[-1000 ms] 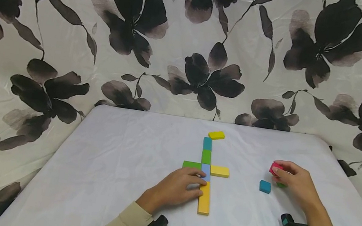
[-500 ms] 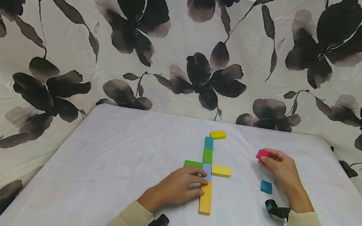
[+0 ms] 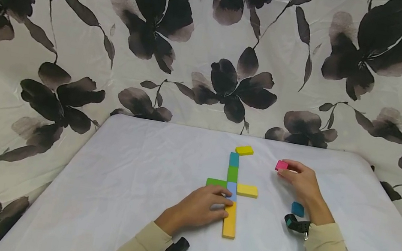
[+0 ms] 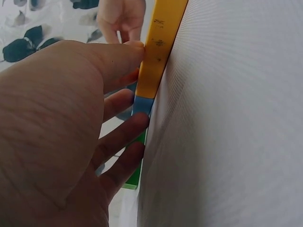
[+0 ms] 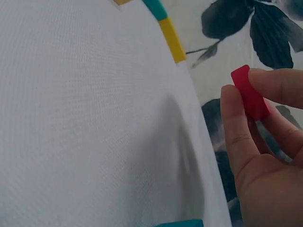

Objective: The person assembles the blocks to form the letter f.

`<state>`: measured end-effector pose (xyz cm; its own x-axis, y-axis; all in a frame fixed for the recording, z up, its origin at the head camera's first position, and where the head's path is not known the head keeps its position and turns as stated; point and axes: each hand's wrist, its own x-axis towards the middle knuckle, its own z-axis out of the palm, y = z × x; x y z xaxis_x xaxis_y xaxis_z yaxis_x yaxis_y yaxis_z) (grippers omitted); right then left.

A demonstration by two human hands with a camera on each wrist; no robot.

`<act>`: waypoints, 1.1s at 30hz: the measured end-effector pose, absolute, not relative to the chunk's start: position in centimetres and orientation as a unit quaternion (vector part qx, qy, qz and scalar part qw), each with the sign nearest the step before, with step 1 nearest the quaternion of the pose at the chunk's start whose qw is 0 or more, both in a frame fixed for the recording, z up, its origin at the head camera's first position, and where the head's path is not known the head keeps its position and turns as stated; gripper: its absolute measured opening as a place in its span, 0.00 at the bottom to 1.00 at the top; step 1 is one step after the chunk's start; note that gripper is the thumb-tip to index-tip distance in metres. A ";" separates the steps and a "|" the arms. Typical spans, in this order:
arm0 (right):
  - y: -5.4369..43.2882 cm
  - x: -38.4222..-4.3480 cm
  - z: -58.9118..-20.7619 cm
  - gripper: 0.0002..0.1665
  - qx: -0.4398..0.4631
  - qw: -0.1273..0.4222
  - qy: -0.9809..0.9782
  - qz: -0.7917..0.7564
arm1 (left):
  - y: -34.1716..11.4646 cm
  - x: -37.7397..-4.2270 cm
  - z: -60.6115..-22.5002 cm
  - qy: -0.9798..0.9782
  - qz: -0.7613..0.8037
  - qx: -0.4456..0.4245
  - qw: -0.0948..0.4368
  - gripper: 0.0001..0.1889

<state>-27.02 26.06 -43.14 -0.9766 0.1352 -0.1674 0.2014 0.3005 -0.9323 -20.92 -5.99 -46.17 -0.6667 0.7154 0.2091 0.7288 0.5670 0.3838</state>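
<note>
My right hand pinches a pinkish-red block between thumb and fingers. In the right wrist view this red block is held up, its shadow falling on the cloth. My left hand rests beside a line of flat blocks, fingertips on the blue block and the long orange block. Above these run a light green block and a teal block. A yellow block and a green block branch off at the sides. One bright yellow block lies askew at the top end.
A dark teal block lies by my right wrist. The white cloth-covered table ends at a floral curtain. Black wrist-worn devices sit at both cuffs, the left one close above the cloth.
My right hand has carried the red block left and farther back, towards the yellow block at the top. The left hand stays in place on the blocks. The head view shifts slightly.
</note>
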 end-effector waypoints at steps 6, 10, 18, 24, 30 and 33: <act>25.5 -28.2 -43.7 0.37 0.108 0.043 0.804 -0.583 | -5.9 -21.0 -46.0 -0.887 -0.216 -0.408 0.009 0.18; 25.0 -29.1 -43.9 0.36 0.100 0.044 0.796 -0.595 | -5.9 -21.0 -46.0 -0.885 -0.216 -0.413 0.013 0.18; 24.2 -30.4 -44.2 0.33 0.094 0.049 0.803 -0.586 | -6.0 -20.8 -46.1 -0.885 -0.220 -0.411 0.004 0.18; 23.6 -30.9 -44.8 0.33 0.103 0.057 0.815 -0.568 | -6.2 -20.6 -46.0 -0.885 -0.224 -0.409 -0.002 0.18; 23.0 -32.0 -45.1 0.33 0.086 0.052 0.842 -0.531 | -6.2 -20.7 -46.1 -0.884 -0.235 -0.404 -0.005 0.18; 23.1 -32.7 -44.8 0.32 0.069 0.056 0.862 -0.500 | -6.1 -20.9 -46.1 -0.883 -0.234 -0.406 -0.002 0.18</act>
